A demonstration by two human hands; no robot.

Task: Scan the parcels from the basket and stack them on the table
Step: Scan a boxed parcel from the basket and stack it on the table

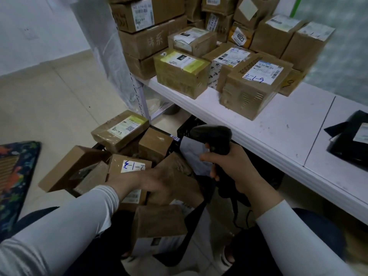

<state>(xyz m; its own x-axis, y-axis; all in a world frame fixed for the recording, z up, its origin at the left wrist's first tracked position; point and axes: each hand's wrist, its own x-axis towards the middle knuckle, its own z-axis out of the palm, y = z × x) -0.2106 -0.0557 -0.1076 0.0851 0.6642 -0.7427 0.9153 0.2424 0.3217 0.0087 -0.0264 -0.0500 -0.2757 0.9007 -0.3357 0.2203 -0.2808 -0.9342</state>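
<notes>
1. Done so far, as I judge it: the white surface [278, 132] carries a big pile of cardboard parcels at its far end, stacked several high against the wall. In front of them stands a nearer row, with the yellow-taped box [179, 74] on the left and the box marked 2-1-6 [253, 86] to its right. A black bag [348, 142] lies well apart from them at the right of the surface.
2. Left to do: the black basket [186, 126] sits on the floor below the near edge of the surface, heaped with parcels. I make out at least half a dozen boxes, among them the box marked 2-1-3 [129, 166], plus a grey bag [191, 154] at the right side.
3. My view of the right hand [233, 168] is clear: its fingers are wrapped tight round the handle of the black scanner [215, 136], whose head hangs over the basket.
4. The left hand [157, 182] reaches across the heap and lies on a brown taped parcel [179, 188] just right of the 2-1-3 box. It is blurred, so I cannot tell whether the fingers have closed on that parcel or only rest on it.
5. My reading: mid-task, at the pick of the next parcel. A good share is stacked, but a whole basket load waits.
</notes>
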